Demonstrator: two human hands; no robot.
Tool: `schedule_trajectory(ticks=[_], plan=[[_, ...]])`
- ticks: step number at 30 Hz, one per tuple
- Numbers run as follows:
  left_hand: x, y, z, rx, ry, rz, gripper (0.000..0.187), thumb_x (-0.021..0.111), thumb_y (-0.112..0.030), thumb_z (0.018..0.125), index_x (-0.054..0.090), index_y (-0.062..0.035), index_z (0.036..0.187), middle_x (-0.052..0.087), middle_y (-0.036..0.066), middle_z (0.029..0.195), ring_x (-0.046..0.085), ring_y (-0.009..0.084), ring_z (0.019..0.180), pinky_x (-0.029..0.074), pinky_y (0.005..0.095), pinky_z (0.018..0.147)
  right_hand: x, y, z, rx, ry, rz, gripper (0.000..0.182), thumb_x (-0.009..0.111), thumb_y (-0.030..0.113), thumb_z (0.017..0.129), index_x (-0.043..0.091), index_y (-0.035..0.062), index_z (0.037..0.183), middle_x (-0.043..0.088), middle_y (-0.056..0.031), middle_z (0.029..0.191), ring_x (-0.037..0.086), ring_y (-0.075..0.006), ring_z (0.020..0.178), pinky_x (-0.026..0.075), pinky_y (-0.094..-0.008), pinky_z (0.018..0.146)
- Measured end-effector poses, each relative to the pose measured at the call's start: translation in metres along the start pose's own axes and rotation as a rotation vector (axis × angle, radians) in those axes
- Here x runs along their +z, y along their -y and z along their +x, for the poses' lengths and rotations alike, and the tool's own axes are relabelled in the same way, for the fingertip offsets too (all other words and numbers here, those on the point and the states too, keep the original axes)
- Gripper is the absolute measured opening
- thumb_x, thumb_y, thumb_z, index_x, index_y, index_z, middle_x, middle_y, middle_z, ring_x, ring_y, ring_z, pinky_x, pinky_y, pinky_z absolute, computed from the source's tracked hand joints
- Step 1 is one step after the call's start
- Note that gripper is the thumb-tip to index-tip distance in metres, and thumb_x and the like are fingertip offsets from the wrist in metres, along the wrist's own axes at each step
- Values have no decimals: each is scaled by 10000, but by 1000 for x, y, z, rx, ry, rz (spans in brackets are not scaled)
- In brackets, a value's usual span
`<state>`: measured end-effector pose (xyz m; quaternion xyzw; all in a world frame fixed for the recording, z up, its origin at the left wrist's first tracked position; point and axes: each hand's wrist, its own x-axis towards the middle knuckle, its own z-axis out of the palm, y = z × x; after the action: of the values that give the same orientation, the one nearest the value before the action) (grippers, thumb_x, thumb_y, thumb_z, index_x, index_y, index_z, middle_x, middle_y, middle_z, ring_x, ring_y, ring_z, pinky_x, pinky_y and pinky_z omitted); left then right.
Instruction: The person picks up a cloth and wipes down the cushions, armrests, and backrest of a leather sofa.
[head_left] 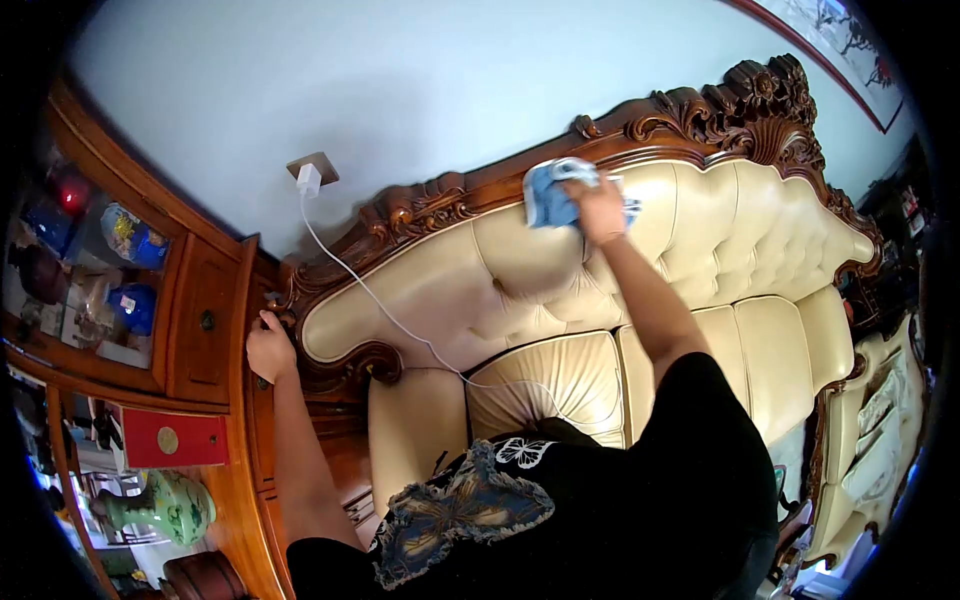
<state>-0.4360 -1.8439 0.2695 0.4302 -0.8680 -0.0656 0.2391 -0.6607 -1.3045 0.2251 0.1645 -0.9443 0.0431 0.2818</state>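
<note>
My right hand (600, 208) presses a blue and white cloth (550, 196) against the upper edge of the cream sofa backrest (650, 200), just below its carved wooden frame (510, 183). At the left, my left hand (271, 348) is beside the end of the carved frame and the wooden cabinet, its fingers curled round something I cannot make out. A white cable (375, 298) runs from a charger (309, 180) in the wall socket down across the backrest to the seat.
A wooden cabinet (205, 320) with ornaments behind glass stands at the left, with a red box (174, 438) and a green vase (165, 507) lower down. Another cream sofa (880, 440) is at the right. A framed picture (840, 50) hangs at the upper right.
</note>
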Motion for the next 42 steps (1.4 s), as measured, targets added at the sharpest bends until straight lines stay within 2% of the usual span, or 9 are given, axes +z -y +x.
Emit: schedule_trajectory(ticks=[8, 12, 15, 18, 21, 26, 32, 35, 42], plan=[[1, -2, 0, -6, -17, 55, 569, 361, -459, 1026, 741, -42, 1105, 725, 217, 961, 691, 387, 829, 564, 497, 715, -49, -112, -4, 723, -177, -162, 611, 519, 38, 835, 568, 288, 1390, 561, 45, 1426, 560, -385, 1089, 508, -428, 938], [-4, -7, -1, 7, -1, 66, 569, 357, -458, 1029, 736, -41, 1108, 723, 214, 940, 686, 392, 819, 563, 499, 704, -1, -46, -10, 398, -246, -79, 559, 486, 18, 844, 550, 135, 1388, 609, -175, 1313, 607, -456, 1087, 468, -524, 996], [-1, -1, 0, 31, -2, 84, 582, 351, -465, 1031, 727, -32, 1128, 723, 215, 936, 684, 391, 811, 561, 498, 700, 22, 64, -22, 371, 142, 156, 440, 563, 82, 850, 615, 143, 1282, 554, -313, 1279, 612, -436, 1090, 537, -520, 890], [-4, -2, 0, 15, 28, 62, 601, 352, -489, 1029, 710, -32, 1182, 721, 220, 1019, 687, 392, 891, 554, 502, 763, 23, 107, -21, -39, 131, 132, 455, 591, 96, 820, 688, 285, 1222, 618, 2, 1318, 556, -355, 1202, 525, -444, 930], [6, 9, 8, -16, 59, 67, 607, 350, -500, 1029, 707, -36, 1193, 718, 221, 1041, 686, 390, 910, 550, 506, 778, 1, 79, -5, 68, 345, 297, 420, 631, 157, 816, 703, 312, 1200, 630, 50, 1298, 495, -309, 1285, 469, -458, 1026], [-2, -3, 0, -33, 43, 35, 599, 353, -501, 1030, 700, -50, 1214, 720, 216, 1040, 692, 377, 894, 566, 489, 729, -45, -28, -4, 270, 139, 198, 460, 690, 118, 702, 729, 295, 1125, 727, -65, 1015, 629, -316, 1060, 539, -419, 886], [5, 3, 8, -49, 85, 118, 611, 333, -499, 1032, 706, -43, 1196, 718, 225, 1021, 686, 392, 869, 556, 508, 716, -64, -135, -20, 682, -127, 38, 504, 679, 146, 748, 671, 287, 1232, 683, -170, 1095, 622, -367, 1001, 535, -458, 859], [0, -2, 3, -29, 63, 92, 614, 330, -496, 1034, 707, -37, 1188, 714, 234, 1015, 685, 395, 869, 556, 508, 711, -56, -164, -26, 916, -196, -15, 527, 652, 105, 758, 643, 233, 1269, 684, -27, 1214, 597, -325, 1059, 489, -427, 931], [11, 10, 8, -22, 55, 121, 595, 349, -489, 1029, 715, -42, 1171, 717, 232, 997, 681, 401, 867, 551, 510, 733, -57, -92, -30, 456, -113, -46, 643, 678, 21, 675, 629, 222, 1284, 589, 37, 1381, 550, -346, 1049, 505, -388, 954]])
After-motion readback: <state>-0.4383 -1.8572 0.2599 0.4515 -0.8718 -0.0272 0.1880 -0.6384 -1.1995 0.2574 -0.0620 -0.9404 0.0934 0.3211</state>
